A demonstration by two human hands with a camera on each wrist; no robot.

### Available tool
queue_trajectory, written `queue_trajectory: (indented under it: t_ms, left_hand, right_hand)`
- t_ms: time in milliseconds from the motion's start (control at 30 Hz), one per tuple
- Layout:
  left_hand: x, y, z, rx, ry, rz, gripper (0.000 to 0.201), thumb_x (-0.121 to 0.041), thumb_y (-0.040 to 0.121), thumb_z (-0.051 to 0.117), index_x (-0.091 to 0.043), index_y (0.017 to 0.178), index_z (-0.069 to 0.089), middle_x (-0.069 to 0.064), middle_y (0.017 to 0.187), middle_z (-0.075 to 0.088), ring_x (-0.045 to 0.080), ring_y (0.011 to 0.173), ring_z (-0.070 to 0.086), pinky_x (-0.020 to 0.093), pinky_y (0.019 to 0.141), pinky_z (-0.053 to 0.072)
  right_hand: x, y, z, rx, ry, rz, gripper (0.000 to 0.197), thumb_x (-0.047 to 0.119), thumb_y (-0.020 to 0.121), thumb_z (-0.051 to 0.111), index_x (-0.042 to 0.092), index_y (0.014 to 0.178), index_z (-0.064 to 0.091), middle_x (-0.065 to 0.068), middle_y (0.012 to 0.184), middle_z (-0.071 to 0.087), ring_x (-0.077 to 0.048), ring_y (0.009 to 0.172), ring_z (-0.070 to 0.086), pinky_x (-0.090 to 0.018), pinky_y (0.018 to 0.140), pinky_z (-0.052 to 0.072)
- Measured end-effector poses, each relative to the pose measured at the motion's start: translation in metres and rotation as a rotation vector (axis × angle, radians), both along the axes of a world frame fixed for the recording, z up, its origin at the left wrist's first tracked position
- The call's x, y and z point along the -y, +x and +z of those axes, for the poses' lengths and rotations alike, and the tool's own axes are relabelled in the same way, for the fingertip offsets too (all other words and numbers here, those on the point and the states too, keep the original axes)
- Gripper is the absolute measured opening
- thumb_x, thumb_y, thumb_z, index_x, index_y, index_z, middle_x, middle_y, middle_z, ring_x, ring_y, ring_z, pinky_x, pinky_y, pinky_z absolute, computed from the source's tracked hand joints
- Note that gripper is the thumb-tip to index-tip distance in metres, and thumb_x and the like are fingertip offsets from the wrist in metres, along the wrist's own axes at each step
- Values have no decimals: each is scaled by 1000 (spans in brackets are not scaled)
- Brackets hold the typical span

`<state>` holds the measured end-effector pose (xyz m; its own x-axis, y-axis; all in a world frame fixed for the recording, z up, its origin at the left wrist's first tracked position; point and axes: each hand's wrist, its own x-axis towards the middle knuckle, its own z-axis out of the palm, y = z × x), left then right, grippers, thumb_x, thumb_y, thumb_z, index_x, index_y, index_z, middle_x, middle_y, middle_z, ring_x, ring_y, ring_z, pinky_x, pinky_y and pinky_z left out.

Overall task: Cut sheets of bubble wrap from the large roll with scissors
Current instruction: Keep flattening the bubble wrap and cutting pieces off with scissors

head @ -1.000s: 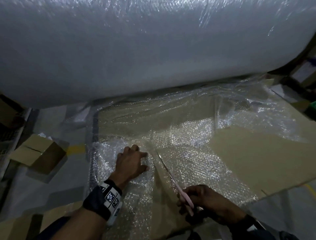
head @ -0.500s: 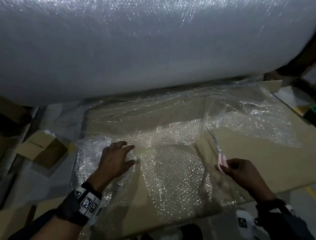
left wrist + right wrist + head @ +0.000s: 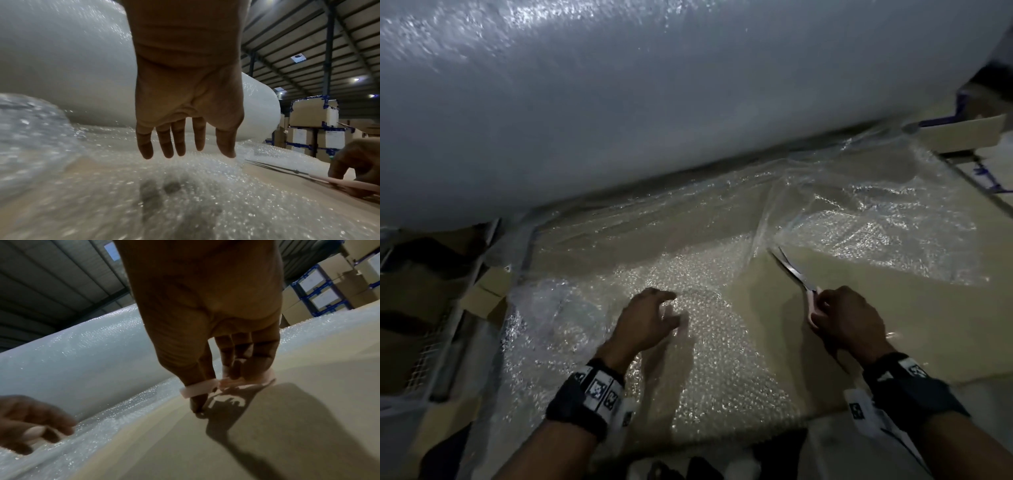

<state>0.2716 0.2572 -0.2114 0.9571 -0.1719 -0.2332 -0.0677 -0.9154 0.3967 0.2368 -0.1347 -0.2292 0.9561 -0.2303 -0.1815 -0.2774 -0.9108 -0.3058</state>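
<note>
A huge roll of bubble wrap (image 3: 654,102) fills the far side, also seen in the left wrist view (image 3: 61,56) and the right wrist view (image 3: 82,353). A pulled-out bubble wrap sheet (image 3: 705,359) lies on brown cardboard (image 3: 876,325). My left hand (image 3: 650,318) hovers just over the sheet with fingers spread and relaxed (image 3: 180,149). My right hand (image 3: 842,318) grips pink-handled scissors (image 3: 796,274), thumb and fingers through the loops (image 3: 205,386). The blades point away toward the sheet's lifted cut edge (image 3: 760,219).
Small cardboard boxes (image 3: 486,294) and a wire mesh panel (image 3: 424,349) lie at the left. Another box (image 3: 962,133) sits at the far right. Stacked cartons on blue racks (image 3: 314,126) stand behind.
The right hand carried the scissors from the near middle of the sheet rightward to its right cut edge. The left hand shifted right across the sheet and its fingers loosened.
</note>
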Motion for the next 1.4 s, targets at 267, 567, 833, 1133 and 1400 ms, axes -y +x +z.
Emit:
queue_trajectory:
  t_ms: [267,567,833,1133,1400]
  left_hand:
    - [67,69,-19,-26,69,-39,79,-75,75,73,-34,142,62,0,139,64,30,130,58,46,107,48]
    - [65,83,-16,28,73,-76,47,-36,81,80,-38,127,69,-17,106,74,21,122,57,52,108,29]
    - [43,67,27,260,-138,-67,37,-33,90,78,-46,124,69,-28,91,69,6,122,53,56,117,14]
    - [-15,84,102,231,-873,114,46,15,88,72,-26,108,77,2,91,77,10,76,72,21,69,58]
    - [-65,107,146,201,-962,241,41,11,89,66,-25,104,78,-8,96,81,14,81,69,27,68,47]
  right_hand:
    - [1,3,5,-74,-161,207,48,39,107,45,10,85,75,-11,76,50,-37,84,67,-36,71,49]
    - [-11,-2,7,-42,-108,-57,42,56,94,54,21,72,61,-1,76,59,-29,82,70,-32,63,47]
    - [-76,-19,7,69,362,155,86,71,68,81,37,142,55,10,130,61,-13,118,61,-33,93,53]
    - [-79,-3,29,-20,621,254,23,39,79,87,24,94,77,5,90,79,-5,83,73,-34,79,60]
    - [-43,30,126,245,1085,27,54,38,70,92,-4,97,72,-16,89,78,-26,81,74,-31,65,58]
